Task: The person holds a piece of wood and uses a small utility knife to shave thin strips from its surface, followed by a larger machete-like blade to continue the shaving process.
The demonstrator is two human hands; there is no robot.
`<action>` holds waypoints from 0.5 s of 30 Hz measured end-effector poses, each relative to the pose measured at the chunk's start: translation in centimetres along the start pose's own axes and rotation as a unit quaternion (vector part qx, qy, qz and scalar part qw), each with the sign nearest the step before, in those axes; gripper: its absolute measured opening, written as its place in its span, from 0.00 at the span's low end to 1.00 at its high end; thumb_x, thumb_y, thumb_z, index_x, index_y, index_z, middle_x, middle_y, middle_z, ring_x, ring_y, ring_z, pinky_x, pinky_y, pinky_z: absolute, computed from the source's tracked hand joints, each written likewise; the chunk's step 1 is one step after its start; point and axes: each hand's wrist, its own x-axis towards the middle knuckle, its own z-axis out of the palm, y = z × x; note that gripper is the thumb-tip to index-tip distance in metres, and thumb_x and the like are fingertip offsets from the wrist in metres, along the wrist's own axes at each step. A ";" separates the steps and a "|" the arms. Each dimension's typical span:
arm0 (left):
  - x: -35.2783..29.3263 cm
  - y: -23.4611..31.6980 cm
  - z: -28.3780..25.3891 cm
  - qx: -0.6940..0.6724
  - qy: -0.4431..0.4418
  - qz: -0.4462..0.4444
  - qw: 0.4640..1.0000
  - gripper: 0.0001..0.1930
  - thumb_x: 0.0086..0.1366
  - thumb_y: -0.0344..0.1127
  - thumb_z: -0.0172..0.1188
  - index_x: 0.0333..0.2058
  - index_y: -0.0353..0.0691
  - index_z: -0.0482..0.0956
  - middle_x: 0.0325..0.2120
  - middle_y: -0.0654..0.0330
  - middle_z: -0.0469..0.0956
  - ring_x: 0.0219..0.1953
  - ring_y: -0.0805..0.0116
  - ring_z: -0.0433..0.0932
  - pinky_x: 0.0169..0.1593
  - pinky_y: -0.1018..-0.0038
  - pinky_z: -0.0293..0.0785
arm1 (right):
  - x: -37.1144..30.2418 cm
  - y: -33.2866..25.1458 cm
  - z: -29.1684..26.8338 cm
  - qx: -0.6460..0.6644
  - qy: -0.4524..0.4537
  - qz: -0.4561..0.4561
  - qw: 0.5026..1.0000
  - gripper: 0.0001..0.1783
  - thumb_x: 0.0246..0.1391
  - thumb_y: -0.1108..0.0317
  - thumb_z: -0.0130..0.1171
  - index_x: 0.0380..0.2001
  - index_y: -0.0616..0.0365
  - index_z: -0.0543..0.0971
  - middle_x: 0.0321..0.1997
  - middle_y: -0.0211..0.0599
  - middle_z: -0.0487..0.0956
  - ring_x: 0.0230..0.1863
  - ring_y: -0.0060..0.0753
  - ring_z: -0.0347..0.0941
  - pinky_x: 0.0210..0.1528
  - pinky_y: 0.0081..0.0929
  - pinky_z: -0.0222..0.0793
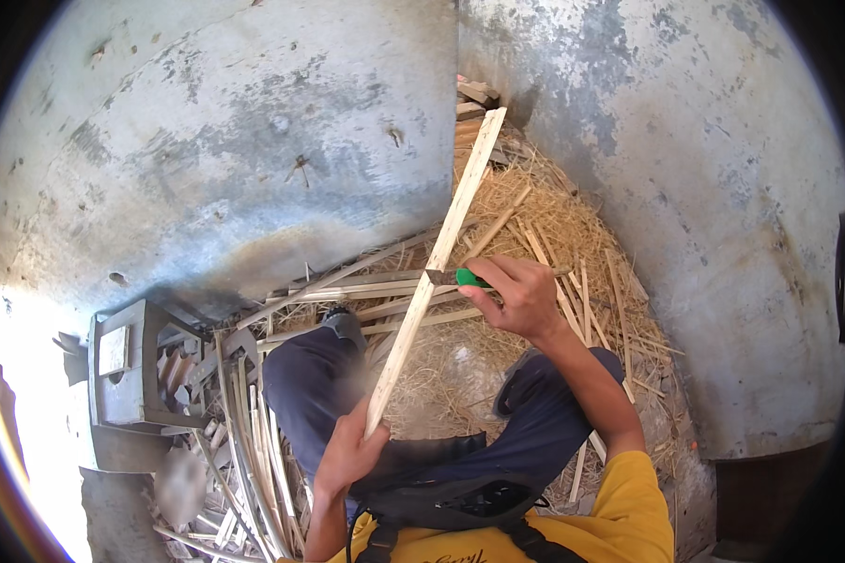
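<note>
My left hand point(351, 448) is closed around the near end of a long pale strip of split bamboo or wood point(444, 246). The strip slants up and away to the right, its far end raised toward the wall corner. In my right hand point(521, 293) is a knife with a green handle point(470, 278). Its short dark blade point(438, 277) lies against the strip about midway along. The fingers of my right hand wrap the handle and hide part of it.
Straw-like shavings point(535, 211) cover the floor ahead, with loose strips on top. More long strips point(263, 450) are heaped at my left. A grey wooden box frame point(122, 366) stands beyond them. Worn plaster walls point(253, 141) meet in front, and my bent legs point(310, 389) flank the strip.
</note>
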 end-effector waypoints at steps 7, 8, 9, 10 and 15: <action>-0.3 0.2 0.7 -0.039 0.023 0.015 0.999 0.04 0.71 0.29 0.55 0.38 0.35 0.72 0.24 0.63 0.70 0.28 0.75 0.68 0.35 0.71 0.68 | 0.1 0.0 0.3 -0.005 -0.005 -0.013 1.000 0.16 0.61 0.50 0.71 0.42 0.50 0.86 0.29 0.28 0.83 0.24 0.29 0.79 0.24 0.30 0.72; -0.4 0.1 0.6 -0.032 0.020 0.009 0.999 0.07 0.70 0.29 0.55 0.44 0.34 0.73 0.26 0.56 0.73 0.30 0.66 0.72 0.38 0.68 0.71 | 0.2 -0.1 0.3 -0.007 -0.004 -0.014 1.000 0.16 0.61 0.50 0.71 0.42 0.50 0.86 0.29 0.28 0.83 0.24 0.30 0.79 0.25 0.30 0.72; -0.5 -0.1 0.4 -0.025 0.017 0.003 1.000 0.12 0.69 0.29 0.56 0.49 0.33 0.75 0.28 0.49 0.77 0.31 0.57 0.77 0.41 0.64 0.74 | 0.2 -0.1 0.4 -0.008 -0.002 -0.015 1.000 0.17 0.61 0.50 0.71 0.42 0.50 0.86 0.29 0.28 0.83 0.24 0.30 0.79 0.25 0.30 0.72; -0.6 -0.3 0.3 -0.016 0.015 -0.004 1.000 0.18 0.68 0.29 0.56 0.55 0.32 0.77 0.31 0.42 0.80 0.33 0.48 0.81 0.44 0.61 0.77 | 0.2 -0.2 0.5 -0.008 -0.001 -0.015 1.000 0.17 0.61 0.50 0.71 0.42 0.50 0.87 0.29 0.28 0.83 0.24 0.30 0.79 0.25 0.30 0.72; -0.8 -1.0 0.6 -0.026 0.020 -0.003 0.999 0.14 0.67 0.29 0.57 0.50 0.31 0.76 0.29 0.41 0.78 0.31 0.45 0.80 0.42 0.60 0.76 | 0.2 -0.4 0.7 -0.014 -0.003 -0.014 1.000 0.17 0.60 0.50 0.71 0.42 0.50 0.87 0.29 0.28 0.83 0.24 0.30 0.79 0.25 0.30 0.73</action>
